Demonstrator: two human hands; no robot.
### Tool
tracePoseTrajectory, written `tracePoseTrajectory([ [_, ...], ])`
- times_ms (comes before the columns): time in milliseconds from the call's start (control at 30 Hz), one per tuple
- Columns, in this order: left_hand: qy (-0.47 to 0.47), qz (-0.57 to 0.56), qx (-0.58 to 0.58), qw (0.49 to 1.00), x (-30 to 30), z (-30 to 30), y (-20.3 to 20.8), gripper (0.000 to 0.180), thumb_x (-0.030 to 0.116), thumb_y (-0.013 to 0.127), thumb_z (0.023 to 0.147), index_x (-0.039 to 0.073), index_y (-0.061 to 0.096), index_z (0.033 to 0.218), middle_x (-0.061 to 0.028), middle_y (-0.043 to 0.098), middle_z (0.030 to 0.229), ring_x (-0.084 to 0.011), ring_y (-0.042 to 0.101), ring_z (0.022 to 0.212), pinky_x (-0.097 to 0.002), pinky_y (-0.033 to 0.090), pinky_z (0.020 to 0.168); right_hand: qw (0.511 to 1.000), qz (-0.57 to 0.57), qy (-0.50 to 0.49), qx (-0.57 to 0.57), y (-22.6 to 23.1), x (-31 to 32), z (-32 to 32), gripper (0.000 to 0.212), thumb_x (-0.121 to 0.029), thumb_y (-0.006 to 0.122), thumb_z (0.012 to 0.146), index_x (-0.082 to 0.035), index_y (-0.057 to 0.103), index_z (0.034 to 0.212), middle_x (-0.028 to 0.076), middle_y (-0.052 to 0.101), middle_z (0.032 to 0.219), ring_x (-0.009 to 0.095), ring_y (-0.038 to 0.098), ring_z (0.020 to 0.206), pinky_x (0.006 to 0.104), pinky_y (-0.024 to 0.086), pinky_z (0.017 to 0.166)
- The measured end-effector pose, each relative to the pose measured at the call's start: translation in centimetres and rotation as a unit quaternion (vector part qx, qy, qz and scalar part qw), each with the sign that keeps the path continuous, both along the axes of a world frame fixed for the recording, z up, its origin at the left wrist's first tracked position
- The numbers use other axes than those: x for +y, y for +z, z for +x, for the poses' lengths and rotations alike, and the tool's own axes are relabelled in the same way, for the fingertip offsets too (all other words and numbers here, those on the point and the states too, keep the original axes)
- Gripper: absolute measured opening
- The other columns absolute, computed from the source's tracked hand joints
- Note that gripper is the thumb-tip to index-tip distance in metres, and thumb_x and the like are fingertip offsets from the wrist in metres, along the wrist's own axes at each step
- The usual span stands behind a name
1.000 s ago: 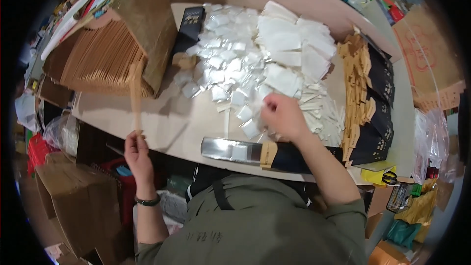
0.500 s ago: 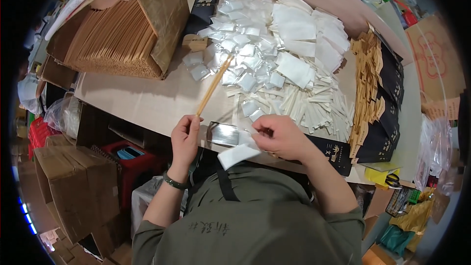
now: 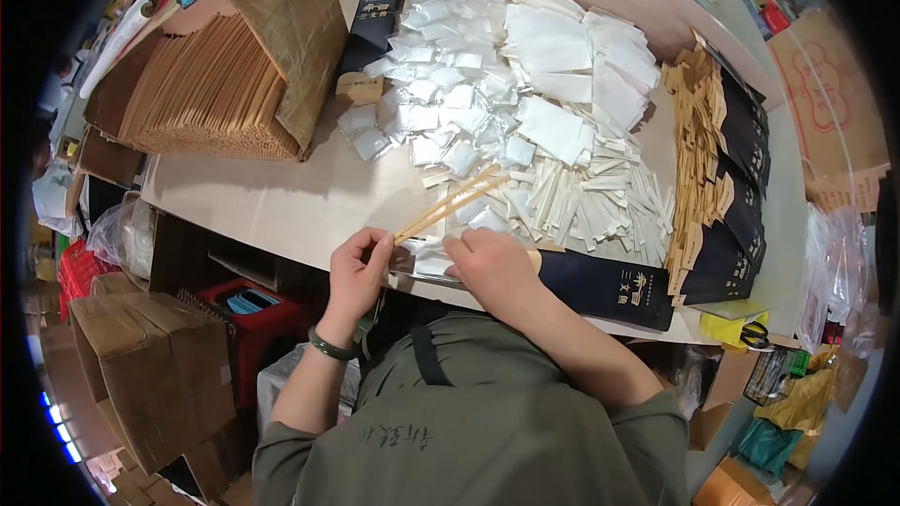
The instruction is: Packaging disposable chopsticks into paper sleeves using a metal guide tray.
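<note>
My left hand [image 3: 361,262] is closed round a pair of pale wooden chopsticks [image 3: 455,203], which slant up to the right over the table. My right hand [image 3: 492,267] is curled beside it. Its fingertips meet a white packet [image 3: 428,256] lying between the two hands, over a shiny piece at the table's near edge. The right fingers partly hide this packet. Under my right wrist a dark printed paper sleeve [image 3: 600,283] lies along the near edge.
Clear packets [image 3: 459,94] are heaped at the back middle. White sheets [image 3: 548,37] and narrow white strips [image 3: 600,201] lie right of them. Brown slips [image 3: 698,150] and dark sleeves [image 3: 745,187] line the right side. A carton [image 3: 281,33] of brown pieces stands left. Scissors [image 3: 753,333] lie lower right.
The chopsticks have swung to the right and their tips have spread apart. My right hand has moved left; the white packet, earlier hanging below it, is now between both hands.
</note>
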State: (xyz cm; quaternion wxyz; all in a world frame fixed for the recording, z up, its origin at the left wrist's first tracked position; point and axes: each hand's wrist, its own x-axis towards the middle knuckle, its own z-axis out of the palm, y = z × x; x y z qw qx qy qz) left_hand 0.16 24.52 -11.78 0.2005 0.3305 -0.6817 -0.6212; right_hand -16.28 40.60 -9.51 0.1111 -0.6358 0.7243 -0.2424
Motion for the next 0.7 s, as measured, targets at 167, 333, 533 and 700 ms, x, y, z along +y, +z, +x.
tracePoseTrajectory([
  [167,-0.088,0.021,-0.026,0.996,-4.1,3.1,1.1,0.012,0.006,0.070,0.090,0.001,0.060,0.086,0.0054,0.058,0.072,-0.0016,0.051,0.065,-0.0173,0.041,0.059,0.995,-0.063,-0.070,0.013,3.1,5.3,-1.5,0.038,-0.023,0.080,0.073,-0.001,0.061,0.097,0.014,0.062,0.108,0.034,0.059,0.096,0.0446,0.048,0.086],
  [333,-0.208,-0.179,-0.060,0.960,-3.8,-0.1,1.1,0.012,0.009,0.074,0.085,0.001,0.065,0.084,-0.0083,0.065,0.076,-0.0174,0.063,0.069,-0.0287,0.050,0.063,0.998,-0.026,-0.045,0.025,0.8,7.3,-1.9,0.041,-0.022,0.082,0.070,0.000,0.061,0.098,0.021,0.055,0.129,0.040,0.052,0.117,0.0470,0.043,0.099],
  [533,-0.172,-0.278,-0.015,0.945,3.4,-4.4,1.3,0.014,0.001,0.072,0.082,0.003,0.067,0.095,-0.0079,0.064,0.086,-0.0179,0.064,0.085,-0.0300,0.053,0.073,0.997,0.004,-0.079,-0.008,1.3,6.0,-1.1,0.040,-0.019,0.081,0.070,-0.001,0.060,0.099,0.024,0.052,0.132,0.042,0.051,0.119,0.0485,0.042,0.101],
  [700,-0.174,-0.065,-0.027,0.982,5.9,-4.7,1.1,0.023,0.007,0.068,0.087,0.001,0.066,0.109,-0.0128,0.068,0.093,-0.0240,0.067,0.081,-0.0330,0.053,0.078,0.997,-0.029,-0.070,0.012,0.6,5.8,-0.7,0.042,-0.015,0.080,0.068,-0.002,0.059,0.102,0.023,0.054,0.127,0.041,0.053,0.114,0.0480,0.044,0.098],
])
